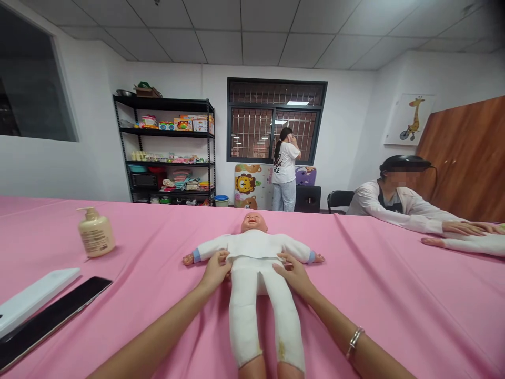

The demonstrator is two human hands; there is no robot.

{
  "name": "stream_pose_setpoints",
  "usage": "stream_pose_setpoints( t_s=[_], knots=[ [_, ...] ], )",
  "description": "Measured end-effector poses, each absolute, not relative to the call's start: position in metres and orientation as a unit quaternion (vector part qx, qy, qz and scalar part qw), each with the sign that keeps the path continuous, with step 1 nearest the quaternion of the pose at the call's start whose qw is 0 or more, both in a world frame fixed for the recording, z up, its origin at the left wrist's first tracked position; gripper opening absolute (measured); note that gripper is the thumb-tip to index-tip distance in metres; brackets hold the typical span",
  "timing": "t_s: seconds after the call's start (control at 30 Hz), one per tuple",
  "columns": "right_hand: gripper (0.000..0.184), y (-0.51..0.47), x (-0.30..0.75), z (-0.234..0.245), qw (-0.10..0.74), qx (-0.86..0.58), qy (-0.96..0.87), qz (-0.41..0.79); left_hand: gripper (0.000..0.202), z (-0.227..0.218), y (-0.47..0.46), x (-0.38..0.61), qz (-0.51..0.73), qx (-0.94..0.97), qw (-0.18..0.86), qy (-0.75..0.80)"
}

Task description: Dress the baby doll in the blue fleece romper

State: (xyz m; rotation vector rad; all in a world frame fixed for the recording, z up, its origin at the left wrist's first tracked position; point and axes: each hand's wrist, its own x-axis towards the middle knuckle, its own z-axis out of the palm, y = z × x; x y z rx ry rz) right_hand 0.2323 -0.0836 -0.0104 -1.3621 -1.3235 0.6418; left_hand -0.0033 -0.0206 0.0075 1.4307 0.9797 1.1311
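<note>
A baby doll (252, 247) is laid on its back in the middle of the pink worktop (394, 321); its middle is pressed by the left hand (215, 271) and right hand (295, 275); the fingers (221, 258) are spread flat; the doll could be slid out of place if pushed too hard on the smooth cloth.

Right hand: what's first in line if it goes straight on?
The baby doll's white top: the right hand already rests against its hem, fingertips pointing in across the torso, though depth is hard to judge.

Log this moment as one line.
left hand: on doll's waist | right hand: on doll's waist | doll: face up on pink cloth
</note>
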Motion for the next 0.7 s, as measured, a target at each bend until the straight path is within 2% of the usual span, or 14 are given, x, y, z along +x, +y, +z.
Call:
stream_pose_setpoints(
  t_s=[0.07, 0.23, 0.3, 0.4, 0.53, 0.6, 0.63, 0.7],
  knots=[
    [0.036, -0.079, 0.238, -0.011, 0.527, -0.602, -0.567, 0.195, 0.022, 0.006, -0.014, -0.005, 0.488, 0.636, 0.446, 0.398],
    [0.028, -0.076, 0.254, -0.010, 0.507, -0.659, -0.550, 0.081, 0.024, 0.011, -0.008, -0.017, 0.478, 0.727, 0.254, 0.421],
    [0.026, -0.086, 0.252, -0.005, 0.506, -0.663, -0.544, 0.088, 0.025, 0.014, -0.015, -0.022, 0.423, 0.779, 0.203, 0.416],
    [0.025, -0.120, 0.235, 0.012, 0.528, -0.629, -0.554, 0.136, 0.022, 0.026, -0.042, -0.027, 0.326, 0.822, 0.189, 0.427],
    [0.026, -0.200, 0.203, 0.045, 0.561, -0.552, -0.581, 0.206, 0.021, 0.056, -0.111, -0.033, 0.346, 0.828, 0.199, 0.393],
    [0.026, -0.248, 0.195, 0.058, 0.515, -0.536, -0.629, 0.227, 0.020, 0.071, -0.153, -0.038, 0.342, 0.835, 0.221, 0.370],
    [0.025, -0.271, 0.193, 0.062, 0.467, -0.529, -0.663, 0.251, 0.019, 0.075, -0.174, -0.042, 0.333, 0.843, 0.242, 0.347],
    [0.025, -0.310, 0.191, 0.063, 0.305, -0.505, -0.738, 0.329, 0.020, 0.074, -0.214, -0.049, 0.244, 0.874, 0.312, 0.281]
  ],
)
